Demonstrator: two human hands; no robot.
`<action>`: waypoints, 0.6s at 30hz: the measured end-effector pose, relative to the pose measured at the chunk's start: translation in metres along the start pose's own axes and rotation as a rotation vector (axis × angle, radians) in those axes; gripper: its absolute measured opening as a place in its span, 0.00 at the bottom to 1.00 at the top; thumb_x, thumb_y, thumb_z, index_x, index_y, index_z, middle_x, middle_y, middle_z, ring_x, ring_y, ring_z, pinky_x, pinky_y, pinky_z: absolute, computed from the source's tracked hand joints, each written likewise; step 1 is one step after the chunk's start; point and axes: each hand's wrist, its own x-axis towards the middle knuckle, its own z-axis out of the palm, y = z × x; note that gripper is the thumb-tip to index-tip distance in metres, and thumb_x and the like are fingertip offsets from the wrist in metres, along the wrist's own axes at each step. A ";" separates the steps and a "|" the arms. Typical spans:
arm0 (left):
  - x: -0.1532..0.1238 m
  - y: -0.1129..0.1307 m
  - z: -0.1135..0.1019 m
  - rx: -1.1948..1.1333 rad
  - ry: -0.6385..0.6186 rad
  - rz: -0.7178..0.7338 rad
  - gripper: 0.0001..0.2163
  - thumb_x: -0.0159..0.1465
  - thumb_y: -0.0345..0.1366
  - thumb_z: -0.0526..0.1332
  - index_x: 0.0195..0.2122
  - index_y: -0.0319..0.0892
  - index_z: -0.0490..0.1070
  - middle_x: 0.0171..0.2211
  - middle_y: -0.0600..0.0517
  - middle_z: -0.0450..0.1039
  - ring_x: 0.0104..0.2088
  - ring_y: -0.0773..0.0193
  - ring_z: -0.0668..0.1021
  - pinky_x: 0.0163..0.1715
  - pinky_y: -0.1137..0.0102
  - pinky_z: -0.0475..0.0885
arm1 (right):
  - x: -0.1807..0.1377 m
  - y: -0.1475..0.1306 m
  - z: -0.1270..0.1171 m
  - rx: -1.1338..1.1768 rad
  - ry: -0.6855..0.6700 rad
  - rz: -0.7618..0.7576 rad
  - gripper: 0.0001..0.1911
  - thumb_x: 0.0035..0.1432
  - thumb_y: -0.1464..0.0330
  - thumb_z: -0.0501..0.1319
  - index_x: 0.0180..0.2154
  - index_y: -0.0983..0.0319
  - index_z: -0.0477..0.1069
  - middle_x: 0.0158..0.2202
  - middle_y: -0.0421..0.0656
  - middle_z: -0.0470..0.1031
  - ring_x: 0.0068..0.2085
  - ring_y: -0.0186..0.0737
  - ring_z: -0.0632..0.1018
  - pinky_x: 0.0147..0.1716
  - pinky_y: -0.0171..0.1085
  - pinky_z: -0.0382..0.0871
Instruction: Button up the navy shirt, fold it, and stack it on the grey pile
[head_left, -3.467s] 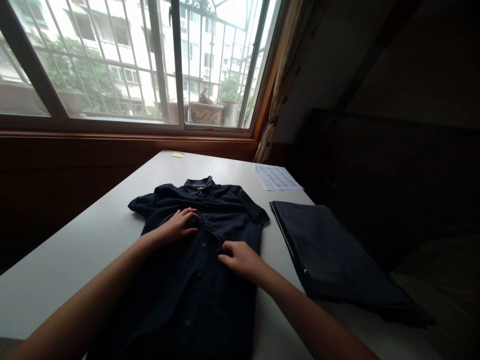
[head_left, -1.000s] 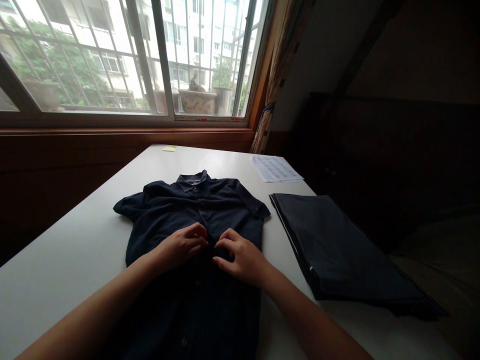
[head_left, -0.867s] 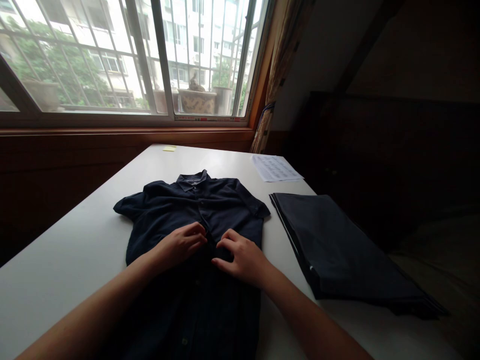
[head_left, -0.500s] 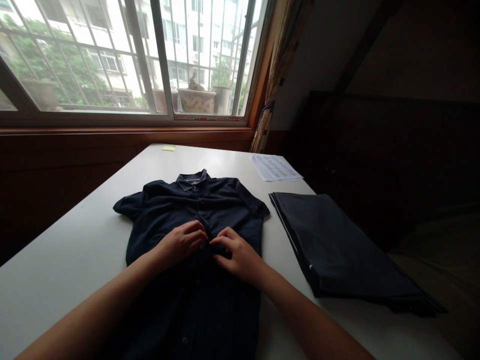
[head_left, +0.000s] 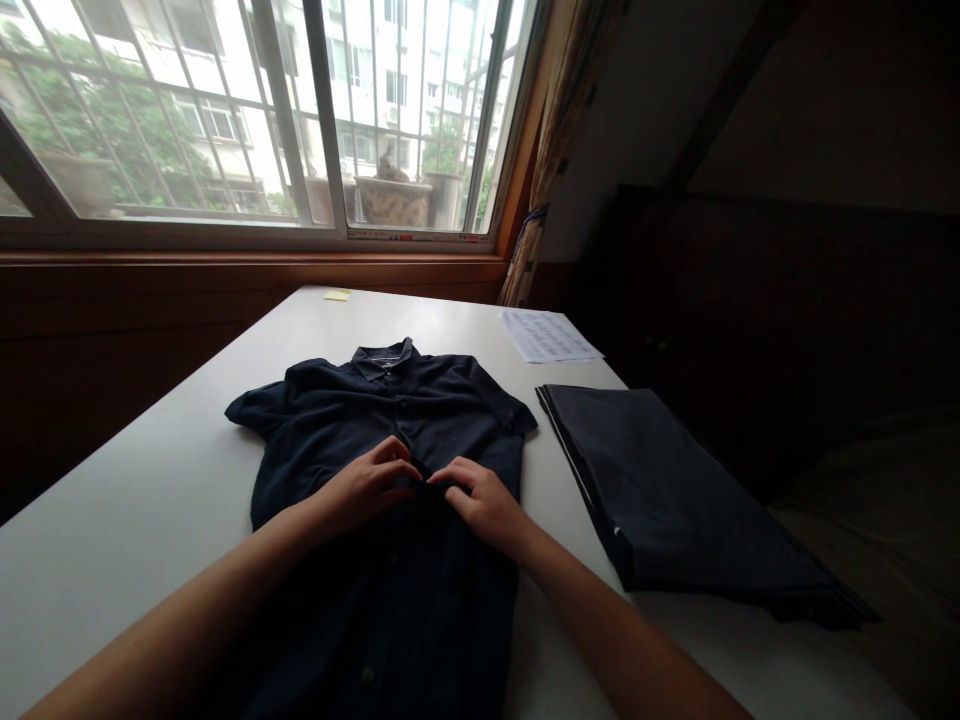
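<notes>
both hands on the shirt (head_left: 337,420), which lies flat on the table (head_left: 150,500), collar on the far side of the fingers. left hand (head_left: 367,488) and right hand (head_left: 484,500) meet tip to tip at the front placket, mid-chest. fingers narrow and curled, pinching the fabric edge between them. button hidden under the fingertips, can't tell if it's through the hole. looks like a fastening step, so: one set of tips pins the hole edge flat, the other tilts the button edge-first and feeds it across. short pull only, so the panels beside the fingers don't bunch. check the placket lines up above and below the tips. folded dark cloth (head_left: 675,490) sits well right of the right fingers (head_left: 454,475), paper sheet (head_left: 550,335) beyond it, both clear of the work
</notes>
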 end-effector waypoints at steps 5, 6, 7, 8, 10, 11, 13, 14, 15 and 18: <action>0.001 -0.002 0.005 -0.063 0.024 0.006 0.06 0.68 0.37 0.61 0.43 0.44 0.77 0.40 0.49 0.68 0.38 0.65 0.75 0.40 0.71 0.73 | 0.000 0.001 0.001 0.006 0.002 0.012 0.15 0.58 0.76 0.57 0.43 0.59 0.79 0.41 0.42 0.79 0.45 0.40 0.78 0.49 0.37 0.68; 0.001 -0.003 0.004 -0.077 0.024 0.007 0.06 0.68 0.37 0.61 0.42 0.43 0.77 0.39 0.50 0.68 0.37 0.66 0.75 0.39 0.71 0.73 | 0.001 0.001 0.002 0.001 0.008 0.015 0.15 0.58 0.76 0.57 0.42 0.59 0.79 0.41 0.42 0.79 0.45 0.41 0.78 0.49 0.38 0.68; 0.002 -0.003 0.004 -0.094 0.021 0.005 0.06 0.68 0.37 0.61 0.41 0.43 0.77 0.38 0.50 0.68 0.37 0.66 0.74 0.38 0.72 0.73 | 0.001 0.001 0.002 -0.007 0.014 0.015 0.15 0.58 0.76 0.57 0.42 0.59 0.79 0.42 0.42 0.79 0.44 0.41 0.78 0.49 0.38 0.68; 0.002 -0.003 0.003 -0.113 0.021 -0.001 0.06 0.68 0.37 0.61 0.41 0.42 0.77 0.38 0.50 0.69 0.36 0.66 0.74 0.37 0.72 0.72 | 0.001 0.001 0.003 -0.018 0.021 0.015 0.14 0.58 0.76 0.57 0.42 0.60 0.78 0.41 0.42 0.79 0.44 0.41 0.78 0.49 0.38 0.68; 0.003 -0.004 0.001 -0.157 0.021 -0.015 0.07 0.68 0.38 0.61 0.41 0.42 0.77 0.37 0.50 0.69 0.36 0.66 0.74 0.36 0.72 0.72 | 0.001 0.000 0.004 -0.046 0.032 0.004 0.15 0.57 0.77 0.57 0.42 0.60 0.78 0.41 0.42 0.79 0.44 0.40 0.78 0.48 0.38 0.69; 0.004 -0.004 0.000 -0.178 0.020 -0.024 0.08 0.68 0.38 0.61 0.40 0.41 0.77 0.37 0.50 0.69 0.36 0.66 0.74 0.36 0.72 0.72 | 0.001 0.000 0.004 -0.061 0.036 -0.004 0.15 0.57 0.77 0.57 0.42 0.60 0.77 0.41 0.42 0.79 0.44 0.40 0.78 0.48 0.37 0.69; 0.005 -0.003 -0.002 -0.217 0.020 -0.047 0.09 0.69 0.39 0.60 0.40 0.41 0.77 0.37 0.49 0.69 0.36 0.65 0.74 0.36 0.72 0.72 | 0.001 0.001 0.006 -0.094 0.041 -0.017 0.16 0.58 0.78 0.57 0.43 0.59 0.76 0.41 0.42 0.78 0.44 0.40 0.77 0.47 0.38 0.69; 0.005 -0.003 -0.003 -0.233 0.014 -0.060 0.09 0.69 0.39 0.60 0.40 0.40 0.77 0.37 0.49 0.69 0.36 0.65 0.74 0.36 0.72 0.72 | 0.001 0.001 0.006 -0.111 0.042 -0.022 0.16 0.58 0.78 0.56 0.43 0.59 0.76 0.41 0.42 0.77 0.44 0.40 0.77 0.47 0.38 0.69; 0.006 -0.002 -0.004 -0.248 0.008 -0.074 0.09 0.69 0.39 0.60 0.40 0.40 0.77 0.37 0.49 0.69 0.36 0.64 0.74 0.36 0.71 0.72 | 0.000 0.002 0.007 -0.128 0.038 -0.026 0.16 0.58 0.79 0.56 0.44 0.59 0.76 0.41 0.42 0.77 0.44 0.40 0.77 0.47 0.38 0.69; 0.007 -0.001 -0.006 -0.270 -0.013 -0.101 0.10 0.68 0.40 0.61 0.39 0.40 0.77 0.37 0.49 0.69 0.36 0.64 0.74 0.36 0.71 0.72 | 0.000 0.002 0.009 -0.182 0.031 -0.033 0.16 0.59 0.79 0.55 0.44 0.59 0.74 0.41 0.43 0.76 0.44 0.41 0.76 0.47 0.38 0.68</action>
